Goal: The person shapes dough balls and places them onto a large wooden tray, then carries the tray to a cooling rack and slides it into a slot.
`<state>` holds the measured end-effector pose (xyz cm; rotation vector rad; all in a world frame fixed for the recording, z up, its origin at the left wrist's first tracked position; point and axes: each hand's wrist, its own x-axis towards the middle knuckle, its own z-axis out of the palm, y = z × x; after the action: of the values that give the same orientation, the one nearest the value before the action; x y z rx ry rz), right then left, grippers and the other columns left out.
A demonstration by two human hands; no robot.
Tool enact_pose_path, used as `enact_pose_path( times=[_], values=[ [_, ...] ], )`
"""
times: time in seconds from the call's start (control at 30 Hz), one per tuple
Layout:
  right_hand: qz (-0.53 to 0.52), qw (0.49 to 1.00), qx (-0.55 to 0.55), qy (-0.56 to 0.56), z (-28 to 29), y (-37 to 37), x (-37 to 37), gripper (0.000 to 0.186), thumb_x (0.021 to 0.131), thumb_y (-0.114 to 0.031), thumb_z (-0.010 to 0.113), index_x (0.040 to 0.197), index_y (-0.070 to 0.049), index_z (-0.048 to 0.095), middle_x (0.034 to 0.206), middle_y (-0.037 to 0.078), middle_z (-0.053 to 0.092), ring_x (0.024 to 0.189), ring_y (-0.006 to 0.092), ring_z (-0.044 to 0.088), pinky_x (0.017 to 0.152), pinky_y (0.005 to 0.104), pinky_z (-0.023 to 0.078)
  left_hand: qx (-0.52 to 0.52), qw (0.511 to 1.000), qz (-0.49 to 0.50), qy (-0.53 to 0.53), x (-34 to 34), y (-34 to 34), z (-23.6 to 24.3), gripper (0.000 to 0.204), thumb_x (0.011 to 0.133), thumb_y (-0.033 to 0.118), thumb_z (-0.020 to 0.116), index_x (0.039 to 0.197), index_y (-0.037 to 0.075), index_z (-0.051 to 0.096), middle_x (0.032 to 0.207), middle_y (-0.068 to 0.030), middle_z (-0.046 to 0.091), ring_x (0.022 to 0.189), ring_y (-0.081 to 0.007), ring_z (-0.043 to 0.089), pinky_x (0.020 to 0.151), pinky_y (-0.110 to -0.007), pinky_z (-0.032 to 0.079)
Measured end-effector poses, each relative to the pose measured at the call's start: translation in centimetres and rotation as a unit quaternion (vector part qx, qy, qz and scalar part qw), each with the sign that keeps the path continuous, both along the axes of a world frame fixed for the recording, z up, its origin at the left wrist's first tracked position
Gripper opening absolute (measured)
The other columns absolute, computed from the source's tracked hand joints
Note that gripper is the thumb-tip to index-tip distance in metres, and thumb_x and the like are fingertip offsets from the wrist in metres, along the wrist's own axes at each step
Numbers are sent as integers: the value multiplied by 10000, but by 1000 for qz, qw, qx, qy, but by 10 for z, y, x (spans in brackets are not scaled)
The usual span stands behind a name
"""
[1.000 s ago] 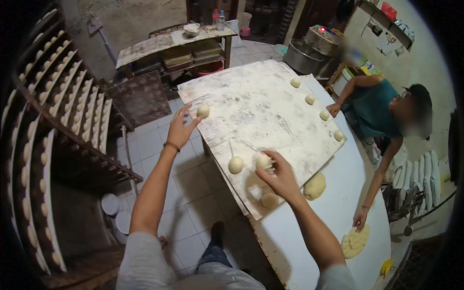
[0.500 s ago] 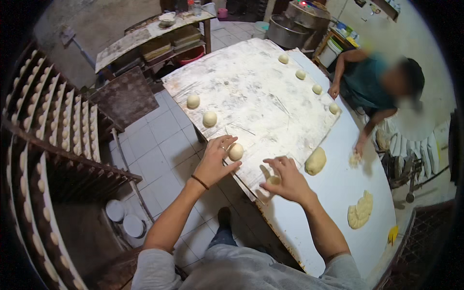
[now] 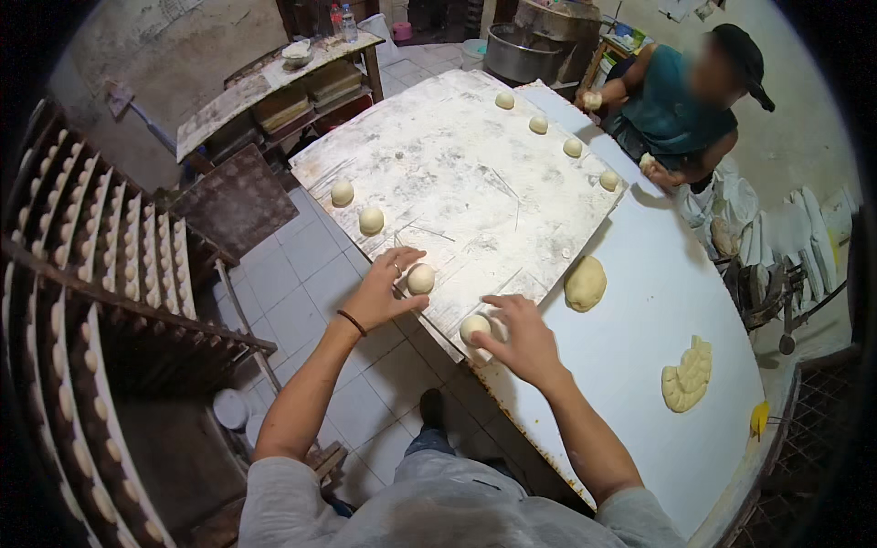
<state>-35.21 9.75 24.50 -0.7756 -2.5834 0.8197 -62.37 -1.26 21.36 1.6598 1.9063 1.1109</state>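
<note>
The left hand [image 3: 382, 290] was spread around a dough ball [image 3: 420, 279] on the floured board [image 3: 429, 173]; beside a second ball [image 3: 474, 329], near the corner, the right hand [image 3: 523, 340] was curved, its grip indeterminable.

White table [image 3: 630, 365] — floured board [image 3: 448, 173], dough lump [image 3: 585, 284], flatter dough piece [image 3: 687, 376]; board — dough balls [image 3: 371, 220].

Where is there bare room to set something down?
The middle of the board, between left balls and right balls; the table between the lump and the flat dough. The board's near end is crowded, with left hand and right hand each at a ball.
</note>
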Motion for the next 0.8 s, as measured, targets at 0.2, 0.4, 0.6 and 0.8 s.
enact_pose_path(
  times=[0.2,0.4,0.6,0.8],
  values=[
    [-192,961,-185,70,-35,20,95,388,879,-203,752,1236,-79,665,1096,67,680,922,158,624,800,321,523,33,998,-33,30,5,-2,-14,539,799,226,831,1289,101,646,1351,-134,556,1172,-302,584,984,-381,519],
    [-334,914,-225,43,-92,13,185,336,903,-171,700,1221,-63,674,979,56,697,858,126,611,740,294,517,114,959,234,117,-55,27,-17,479,831,205,794,1269,74,650,1312,-145,571,1094,-329,599,962,-411,516],
    [-378,885,-265,58,-130,-11,227,313,910,-164,675,1193,-29,677,879,50,678,740,109,608,646,258,501,25,987,156,-31,-65,28,-19,479,853,190,766,1285,35,630,1291,-134,578,1202,-301,564,962,-383,558],
    [-426,858,-283,58,-172,-22,257,313,904,-168,696,1185,-33,673,839,49,656,727,118,623,620,263,509,190,948,252,33,-103,32,-36,563,865,176,769,1366,43,549,1295,-148,549,1274,-310,493,1043,-403,484]
  ],
)
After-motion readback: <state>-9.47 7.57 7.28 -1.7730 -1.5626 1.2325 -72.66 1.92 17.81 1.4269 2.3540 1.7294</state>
